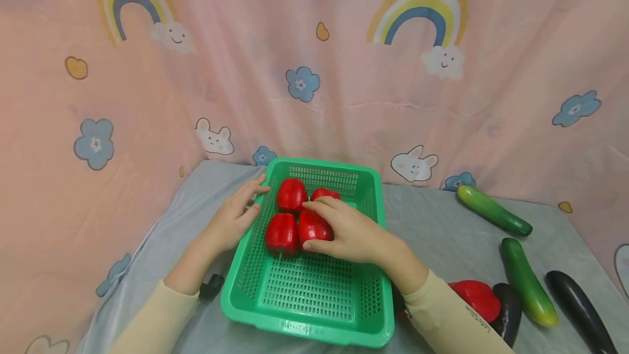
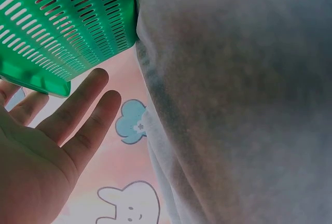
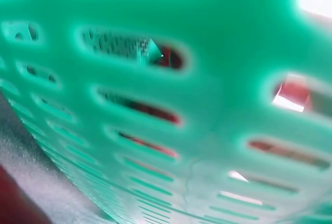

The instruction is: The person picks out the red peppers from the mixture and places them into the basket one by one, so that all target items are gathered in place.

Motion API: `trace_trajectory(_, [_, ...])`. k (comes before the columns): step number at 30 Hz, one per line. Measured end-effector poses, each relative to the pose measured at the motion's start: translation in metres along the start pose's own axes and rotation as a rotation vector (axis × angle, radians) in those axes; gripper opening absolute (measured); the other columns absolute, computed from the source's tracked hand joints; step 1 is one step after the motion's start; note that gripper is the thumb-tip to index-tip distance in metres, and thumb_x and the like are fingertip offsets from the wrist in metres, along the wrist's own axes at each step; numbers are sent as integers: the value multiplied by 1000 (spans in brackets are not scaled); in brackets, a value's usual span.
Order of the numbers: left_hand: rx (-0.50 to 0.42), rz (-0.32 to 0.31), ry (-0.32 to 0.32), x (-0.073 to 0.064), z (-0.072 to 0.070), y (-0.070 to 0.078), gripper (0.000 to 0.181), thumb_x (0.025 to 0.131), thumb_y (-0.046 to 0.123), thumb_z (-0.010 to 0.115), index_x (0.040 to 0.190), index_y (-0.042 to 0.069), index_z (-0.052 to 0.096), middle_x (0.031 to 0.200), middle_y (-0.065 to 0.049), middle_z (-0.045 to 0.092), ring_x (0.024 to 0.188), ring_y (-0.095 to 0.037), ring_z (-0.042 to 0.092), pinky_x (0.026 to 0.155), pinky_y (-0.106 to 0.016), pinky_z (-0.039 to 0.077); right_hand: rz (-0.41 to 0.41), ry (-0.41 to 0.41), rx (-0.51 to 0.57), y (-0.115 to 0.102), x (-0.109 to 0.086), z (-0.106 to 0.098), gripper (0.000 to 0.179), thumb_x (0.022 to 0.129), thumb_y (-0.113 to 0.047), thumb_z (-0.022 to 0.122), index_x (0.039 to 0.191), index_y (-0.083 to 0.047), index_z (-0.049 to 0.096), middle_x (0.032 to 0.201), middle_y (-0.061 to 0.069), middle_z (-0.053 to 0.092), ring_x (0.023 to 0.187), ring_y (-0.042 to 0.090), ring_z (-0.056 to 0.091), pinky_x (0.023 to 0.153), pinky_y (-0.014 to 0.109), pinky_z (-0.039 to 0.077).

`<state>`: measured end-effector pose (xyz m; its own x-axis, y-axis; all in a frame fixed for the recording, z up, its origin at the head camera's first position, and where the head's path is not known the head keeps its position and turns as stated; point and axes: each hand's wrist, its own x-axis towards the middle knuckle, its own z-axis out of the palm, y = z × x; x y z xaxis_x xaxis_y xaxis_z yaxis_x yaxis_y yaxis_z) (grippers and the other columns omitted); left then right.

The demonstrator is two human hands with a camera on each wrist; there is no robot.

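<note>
A green perforated plastic basket (image 1: 307,291) stands on the cloth-covered table, with several red bell peppers grouped in its far left part. My right hand (image 1: 356,231) reaches over the basket's right side and grips one bell pepper (image 1: 314,225), thumb at its near side and fingers over the top. Around it are a bell pepper (image 1: 292,194) behind left, another bell pepper (image 1: 282,234) to the left, and one partly hidden behind my fingers. My left hand (image 1: 231,220) is at the basket's left rim, fingers extended; in the left wrist view they spread beside the slotted wall (image 2: 67,22).
Right of the basket lie two green cucumbers (image 1: 493,211), a dark eggplant (image 1: 580,310), another eggplant (image 1: 508,310) and a red bell pepper (image 1: 476,296) partly behind my right sleeve. A small black object (image 1: 212,287) sits by my left wrist. Behind hangs a pink patterned curtain (image 1: 344,108).
</note>
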<state>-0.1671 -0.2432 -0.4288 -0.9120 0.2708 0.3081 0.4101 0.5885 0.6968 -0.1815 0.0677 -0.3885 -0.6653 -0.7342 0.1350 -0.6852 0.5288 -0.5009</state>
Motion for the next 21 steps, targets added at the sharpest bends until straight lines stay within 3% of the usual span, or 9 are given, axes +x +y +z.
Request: trace_trajectory(21, [-2, -7, 0, 0, 1, -1, 45, 109, 12, 53, 154, 9, 58, 176, -2, 37, 138, -34, 61, 108, -60, 53, -32, -60, -94, 1, -1, 5, 74, 93, -50, 83, 153, -14, 61, 139, 2, 64, 120, 18, 63, 91, 37, 62])
